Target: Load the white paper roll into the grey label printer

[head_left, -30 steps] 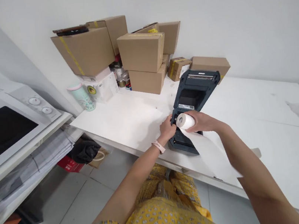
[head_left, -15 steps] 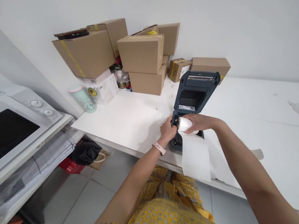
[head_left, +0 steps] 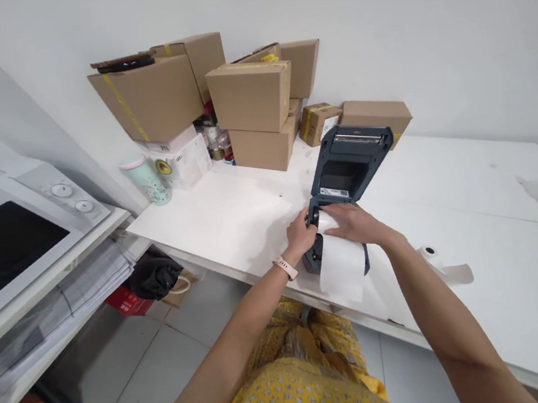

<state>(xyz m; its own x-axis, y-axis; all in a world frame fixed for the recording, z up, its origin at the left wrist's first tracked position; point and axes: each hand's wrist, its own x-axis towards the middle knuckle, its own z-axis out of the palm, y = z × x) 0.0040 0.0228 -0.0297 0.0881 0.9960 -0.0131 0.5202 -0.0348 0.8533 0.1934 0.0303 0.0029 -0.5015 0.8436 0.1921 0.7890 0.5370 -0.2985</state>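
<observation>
Paper rolls [head_left: 326, 221], two, open printer [head_left: 340, 185], one

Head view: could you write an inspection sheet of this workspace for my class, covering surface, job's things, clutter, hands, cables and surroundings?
Surface: white table; brownish marks towards the right.
Job's things: printer, lid raised; paper roll inside, its strip trailing over the front; spare roll lying beyond the right forearm, end loose.
Clutter: stacked cardboard boxes along the back; tumbler at the left.
Hands: left hand grips the printer's left edge; right hand is on the paper roll.
Cables: nothing seen.
Surroundings: microwave on a shelf at left, papers below; white wall behind.
</observation>
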